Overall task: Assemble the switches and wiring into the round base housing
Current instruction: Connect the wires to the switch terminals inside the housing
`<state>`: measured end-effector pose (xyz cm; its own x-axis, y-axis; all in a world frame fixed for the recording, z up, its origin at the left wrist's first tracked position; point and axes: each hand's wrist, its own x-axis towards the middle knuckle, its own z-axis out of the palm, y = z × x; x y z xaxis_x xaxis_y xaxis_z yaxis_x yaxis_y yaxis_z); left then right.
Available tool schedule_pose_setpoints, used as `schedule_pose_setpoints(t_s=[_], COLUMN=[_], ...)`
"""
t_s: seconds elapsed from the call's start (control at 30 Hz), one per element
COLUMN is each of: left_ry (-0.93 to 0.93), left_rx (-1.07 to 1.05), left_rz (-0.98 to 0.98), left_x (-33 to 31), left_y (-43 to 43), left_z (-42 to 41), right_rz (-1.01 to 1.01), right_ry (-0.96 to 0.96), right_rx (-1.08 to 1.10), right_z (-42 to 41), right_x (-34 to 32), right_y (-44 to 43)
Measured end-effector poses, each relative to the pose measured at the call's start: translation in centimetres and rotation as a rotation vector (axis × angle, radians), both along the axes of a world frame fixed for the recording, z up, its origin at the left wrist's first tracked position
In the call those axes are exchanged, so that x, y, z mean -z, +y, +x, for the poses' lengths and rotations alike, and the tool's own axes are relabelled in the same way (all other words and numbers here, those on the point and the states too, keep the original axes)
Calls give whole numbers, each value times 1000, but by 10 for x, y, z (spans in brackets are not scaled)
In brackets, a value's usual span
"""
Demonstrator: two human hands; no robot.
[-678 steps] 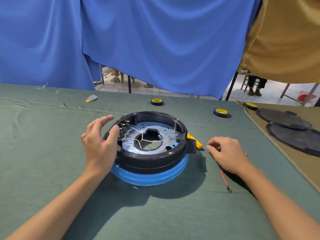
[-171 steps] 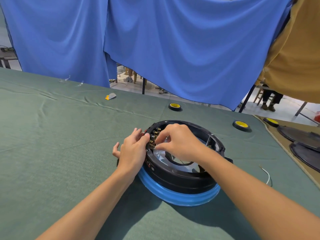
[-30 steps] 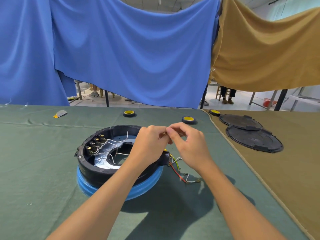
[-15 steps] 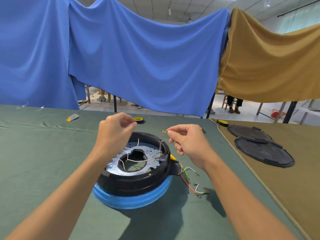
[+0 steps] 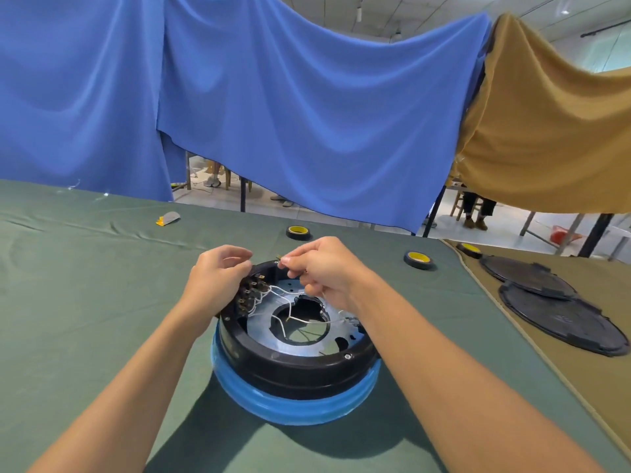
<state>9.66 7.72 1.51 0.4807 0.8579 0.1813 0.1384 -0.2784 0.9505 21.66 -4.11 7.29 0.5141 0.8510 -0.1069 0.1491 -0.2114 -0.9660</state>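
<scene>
The round base housing [image 5: 293,365] is a black ring on a blue band, standing in the middle of the green table. Inside it lies a silver plate with a centre hole, crossed by thin white wires [image 5: 290,310]. A row of black switches [image 5: 251,293] with brass tabs lines the housing's inner left wall. My left hand [image 5: 218,279] rests against the housing's left rim beside the switches, fingers curled, and whether it grips anything is hidden. My right hand [image 5: 324,268] hovers over the far rim and pinches a small brass wire terminal [image 5: 280,266] between thumb and forefinger.
Two black-and-yellow tape rolls [image 5: 298,232] [image 5: 418,259] sit beyond the housing, a third [image 5: 469,249] further right. Two flat black round covers [image 5: 560,314] lie on the brown cloth at right. A small grey and yellow piece [image 5: 168,218] lies far left. Blue and tan curtains hang behind.
Both hands came down together toward the housing's far left rim. My left hand dropped onto the rim by the switches; my right hand carried the terminal leftwards over the switch row.
</scene>
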Motion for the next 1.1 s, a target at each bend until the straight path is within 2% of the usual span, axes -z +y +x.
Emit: schedule_pose_setpoints(t_s=[0.37,1.1], left_ry=[-59,17], left_rx=[24,38], left_rz=[-133,-84], left_x=[17,19], left_y=[4,6], left_z=[0,1], right_rz=[-205,-210], right_ry=[-81,-170], right_rx=[72,108], right_z=[0,2], right_x=[26,36], right_y=[37,45])
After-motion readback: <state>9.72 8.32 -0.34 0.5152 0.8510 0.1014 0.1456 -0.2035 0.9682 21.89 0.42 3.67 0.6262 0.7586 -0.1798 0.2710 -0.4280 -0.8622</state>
